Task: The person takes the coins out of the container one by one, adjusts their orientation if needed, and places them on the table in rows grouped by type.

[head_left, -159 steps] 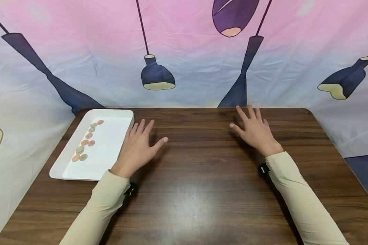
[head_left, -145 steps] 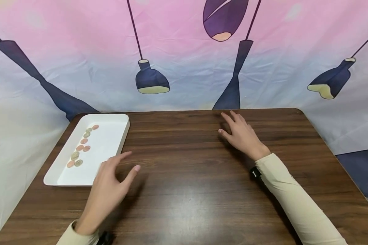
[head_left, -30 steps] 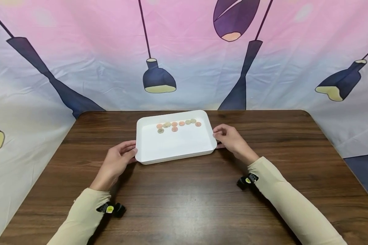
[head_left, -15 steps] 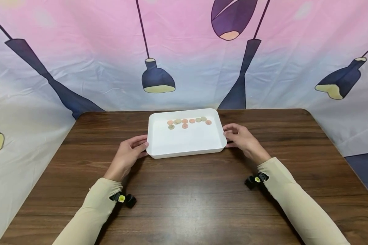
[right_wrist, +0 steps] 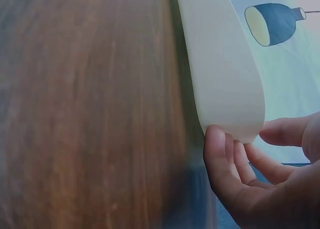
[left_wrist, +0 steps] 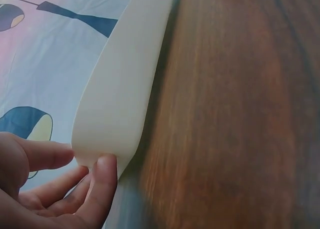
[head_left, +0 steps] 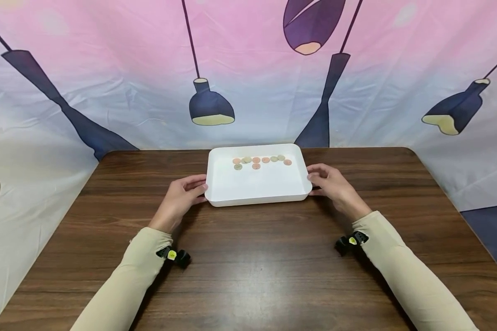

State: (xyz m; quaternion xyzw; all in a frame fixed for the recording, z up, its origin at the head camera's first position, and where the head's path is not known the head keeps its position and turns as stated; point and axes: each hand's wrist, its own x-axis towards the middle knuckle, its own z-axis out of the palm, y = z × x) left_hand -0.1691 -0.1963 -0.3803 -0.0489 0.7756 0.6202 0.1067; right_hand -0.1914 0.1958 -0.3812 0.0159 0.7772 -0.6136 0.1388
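A white shallow tray [head_left: 261,186] lies crosswise at the back middle of the table, held between both hands. Several copper and silvery coins [head_left: 256,160] form a loose row along its far side. My left hand [head_left: 177,200] grips the tray's left end, thumb near the rim. On the opposite end, my right hand [head_left: 335,186] grips in much the same way. The left wrist view shows thumb and fingers around a corner of the tray wall [left_wrist: 120,84]. The tray wall [right_wrist: 222,64] is pinched likewise in the right wrist view. Whether the tray's underside touches the table is hard to tell.
The dark wood table [head_left: 248,257] extends in front of the tray and to both sides. Its back edge meets a printed cloth backdrop [head_left: 257,105] with lamp drawings. Each wrist wears a black strap with a small device.
Earlier the tray stood lengthwise at the table's left with both hands off it. Now both hands hold it, turned crosswise. Over the last second it has moved right and slightly back, coins inside.
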